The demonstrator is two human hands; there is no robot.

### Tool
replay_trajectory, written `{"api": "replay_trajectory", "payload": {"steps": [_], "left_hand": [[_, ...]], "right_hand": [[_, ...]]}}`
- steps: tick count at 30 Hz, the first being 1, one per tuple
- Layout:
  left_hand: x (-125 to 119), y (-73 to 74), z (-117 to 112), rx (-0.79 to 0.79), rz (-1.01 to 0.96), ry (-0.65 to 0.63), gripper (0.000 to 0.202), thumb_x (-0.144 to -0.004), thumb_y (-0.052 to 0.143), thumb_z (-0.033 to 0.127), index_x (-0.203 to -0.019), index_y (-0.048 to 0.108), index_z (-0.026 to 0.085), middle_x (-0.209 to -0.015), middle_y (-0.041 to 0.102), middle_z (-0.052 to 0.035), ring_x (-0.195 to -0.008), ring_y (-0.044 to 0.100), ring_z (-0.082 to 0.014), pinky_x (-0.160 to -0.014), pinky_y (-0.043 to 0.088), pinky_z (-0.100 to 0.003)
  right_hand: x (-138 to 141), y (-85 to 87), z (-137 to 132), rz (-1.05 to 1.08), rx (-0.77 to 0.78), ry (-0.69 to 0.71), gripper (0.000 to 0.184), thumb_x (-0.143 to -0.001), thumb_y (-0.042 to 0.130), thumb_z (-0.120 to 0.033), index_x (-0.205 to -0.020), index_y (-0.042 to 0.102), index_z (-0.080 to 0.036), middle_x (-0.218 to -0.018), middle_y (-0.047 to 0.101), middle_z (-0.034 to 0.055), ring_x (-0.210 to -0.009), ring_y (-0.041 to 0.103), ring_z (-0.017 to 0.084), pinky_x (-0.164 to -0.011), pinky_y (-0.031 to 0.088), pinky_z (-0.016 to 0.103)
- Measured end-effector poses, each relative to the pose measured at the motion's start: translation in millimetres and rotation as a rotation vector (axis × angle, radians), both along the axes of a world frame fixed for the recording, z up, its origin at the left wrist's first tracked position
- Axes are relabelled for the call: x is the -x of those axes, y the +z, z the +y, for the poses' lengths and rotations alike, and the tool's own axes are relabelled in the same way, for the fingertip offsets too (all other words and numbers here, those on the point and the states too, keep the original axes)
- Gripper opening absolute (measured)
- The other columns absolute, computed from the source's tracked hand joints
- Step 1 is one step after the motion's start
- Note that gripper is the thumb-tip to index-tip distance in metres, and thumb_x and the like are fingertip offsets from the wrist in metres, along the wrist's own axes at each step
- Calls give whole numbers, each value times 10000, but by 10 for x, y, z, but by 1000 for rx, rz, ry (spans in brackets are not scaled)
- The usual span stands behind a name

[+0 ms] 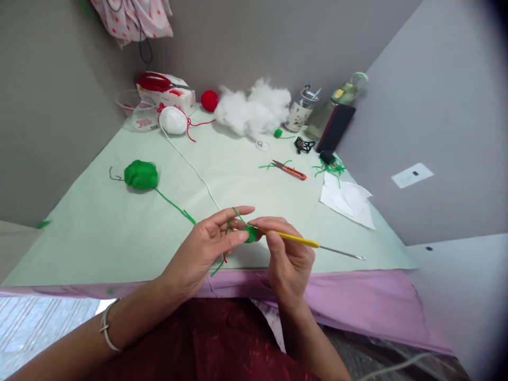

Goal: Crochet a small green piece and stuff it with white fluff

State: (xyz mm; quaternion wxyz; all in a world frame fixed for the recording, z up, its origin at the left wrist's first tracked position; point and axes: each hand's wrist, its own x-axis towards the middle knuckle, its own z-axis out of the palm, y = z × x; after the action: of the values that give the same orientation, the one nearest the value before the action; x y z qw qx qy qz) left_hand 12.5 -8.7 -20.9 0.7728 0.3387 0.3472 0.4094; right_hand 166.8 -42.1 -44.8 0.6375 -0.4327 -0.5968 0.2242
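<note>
Between thumb and fingers, my left hand [212, 241] pinches a small round green crochet piece [250, 234], with green yarn looped over its raised index finger. My right hand [289, 259] grips a yellow-handled crochet hook [299, 239] like a pen. One end of the hook meets the green piece, while its bare metal end points to the right. Green yarn runs from my left hand toward a green yarn ball [141, 174] on the left of the table. A white strand leads back from my hands to a white yarn ball [173, 120].
At the back lie white stuffing [254, 110], a red yarn ball [209, 100], and red scissors [159, 82] on a tissue pack. Orange thread snips [289, 169], a black hair claw [304, 144], a phone [336, 128], a green bottle [325, 114] and white paper [347, 201] occupy the right.
</note>
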Motion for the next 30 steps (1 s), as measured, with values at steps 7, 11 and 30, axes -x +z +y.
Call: {"api": "replay_trajectory", "payload": {"steps": [7, 11, 30], "left_hand": [[33, -43, 74, 146, -138, -63, 333, -827, 874, 235, -1148, 844, 156, -593, 484, 78, -534, 310, -49, -716, 482, -205], [64, -24, 91, 85, -90, -11, 296, -832, 859, 216, -1125, 851, 174, -665, 583, 42, -625, 480, -81, -800, 502, -230], [82, -4, 4, -244, 250, 86, 346, -858, 828, 238, -1194, 828, 323, -876, 653, 4, -834, 553, -152, -741, 428, -265]], "right_hand": [[-57, -37, -56, -304, -176, -160, 318, -995, 611, -94, -1184, 777, -289, -1058, 787, 73, -942, 742, 221, -769, 629, 388], [-71, 32, 3, 98, 27, -52, 209, -1038, 584, -211, -1007, 788, -247, -849, 748, 34, -736, 684, 174, -676, 589, 347], [-73, 84, -100, -123, -33, -43, 258, -1061, 513, -155, -1154, 733, -255, -997, 795, 33, -846, 752, 163, -776, 626, 335]]}}
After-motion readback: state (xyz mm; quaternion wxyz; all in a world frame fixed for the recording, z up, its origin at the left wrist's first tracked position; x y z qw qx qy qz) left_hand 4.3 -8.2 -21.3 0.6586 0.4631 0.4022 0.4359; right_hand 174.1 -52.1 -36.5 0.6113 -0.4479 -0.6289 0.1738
